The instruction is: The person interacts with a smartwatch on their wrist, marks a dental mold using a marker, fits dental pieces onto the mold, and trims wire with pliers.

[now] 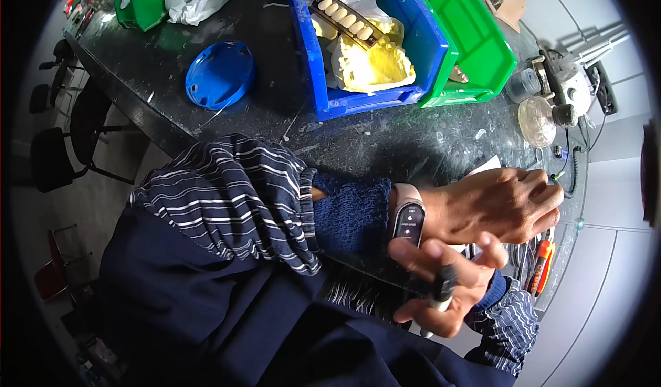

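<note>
Black desk [268, 125] bears two green bins [478, 43], one blue bin [375, 103], one blue dish [222, 76]; bare surface separates dish from blue bin. From afar I have one pen [446, 278] grasped in my right hand [469, 282] by the near edge, beside one wristband [410, 220]. My left hand [506, 202] curls; whether it grips, I cannot tell.
</note>
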A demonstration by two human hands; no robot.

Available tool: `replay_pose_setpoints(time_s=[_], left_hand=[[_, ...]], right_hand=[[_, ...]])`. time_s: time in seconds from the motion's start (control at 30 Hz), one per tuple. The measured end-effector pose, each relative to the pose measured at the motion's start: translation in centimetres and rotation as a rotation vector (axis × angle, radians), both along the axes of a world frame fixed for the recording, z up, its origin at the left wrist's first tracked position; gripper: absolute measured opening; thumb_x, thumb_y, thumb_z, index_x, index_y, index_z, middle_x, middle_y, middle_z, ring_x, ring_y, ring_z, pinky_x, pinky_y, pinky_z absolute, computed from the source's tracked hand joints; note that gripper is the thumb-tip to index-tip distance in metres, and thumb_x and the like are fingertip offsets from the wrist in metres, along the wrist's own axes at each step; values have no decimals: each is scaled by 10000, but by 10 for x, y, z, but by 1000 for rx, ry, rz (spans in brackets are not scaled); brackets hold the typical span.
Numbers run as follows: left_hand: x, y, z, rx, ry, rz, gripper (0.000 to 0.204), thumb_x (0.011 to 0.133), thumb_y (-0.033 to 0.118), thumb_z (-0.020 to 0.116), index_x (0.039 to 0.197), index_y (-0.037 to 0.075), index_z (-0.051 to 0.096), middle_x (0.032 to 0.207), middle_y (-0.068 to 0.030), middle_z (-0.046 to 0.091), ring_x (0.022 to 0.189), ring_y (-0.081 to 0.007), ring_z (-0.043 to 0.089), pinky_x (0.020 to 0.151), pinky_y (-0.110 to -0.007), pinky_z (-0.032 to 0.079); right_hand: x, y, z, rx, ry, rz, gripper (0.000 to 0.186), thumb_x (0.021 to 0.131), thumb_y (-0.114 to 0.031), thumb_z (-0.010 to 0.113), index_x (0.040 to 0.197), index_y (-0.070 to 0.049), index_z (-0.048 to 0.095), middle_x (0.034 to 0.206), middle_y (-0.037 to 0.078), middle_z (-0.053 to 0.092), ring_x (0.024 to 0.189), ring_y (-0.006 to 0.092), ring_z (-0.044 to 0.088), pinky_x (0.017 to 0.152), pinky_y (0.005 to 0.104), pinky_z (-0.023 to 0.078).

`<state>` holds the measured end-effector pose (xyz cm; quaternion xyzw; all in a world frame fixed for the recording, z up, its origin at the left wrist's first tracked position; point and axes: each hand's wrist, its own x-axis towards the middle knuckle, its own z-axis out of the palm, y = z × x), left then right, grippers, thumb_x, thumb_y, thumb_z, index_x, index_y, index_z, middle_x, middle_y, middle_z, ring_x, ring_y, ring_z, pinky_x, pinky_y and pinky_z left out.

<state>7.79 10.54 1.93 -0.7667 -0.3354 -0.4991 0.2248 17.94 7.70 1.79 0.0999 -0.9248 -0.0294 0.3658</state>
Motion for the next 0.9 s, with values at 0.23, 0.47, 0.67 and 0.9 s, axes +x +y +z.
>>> replay_pose_setpoints(time_s=[0.23,0.47,0.67,0.9], left_hand=[[-1,-1,4,-98,-8,-24,145,791,201,612,817,62,581,844,-39,499,775,-153,526,556,-244,466],[0,0,3,-84,-30,-71,140,772,188,610,806,57,572,855,-49,510,778,-163,534,563,-262,481],[-3,1,4,-38,-131,-158,129,767,176,604,801,57,568,856,-54,511,779,-165,537,564,-263,485],[2,1,2,-92,-26,-63,124,761,167,595,784,51,559,845,-69,509,775,-174,542,553,-262,488]], right_hand=[[-2,-9,-5,-77,171,-57,360,935,-548,383,1108,-232,375,928,50,730,1124,226,563,1028,529,223],[1,2,5,-36,43,-46,394,906,-586,414,1031,-214,377,945,86,723,1157,284,538,1015,545,227],[9,0,22,-31,-159,-117,246,920,-468,492,976,-291,330,1050,82,707,1107,239,597,1039,514,175],[4,-3,6,-55,71,9,357,919,-513,464,1058,-190,403,992,116,713,1204,305,516,1043,545,185]])
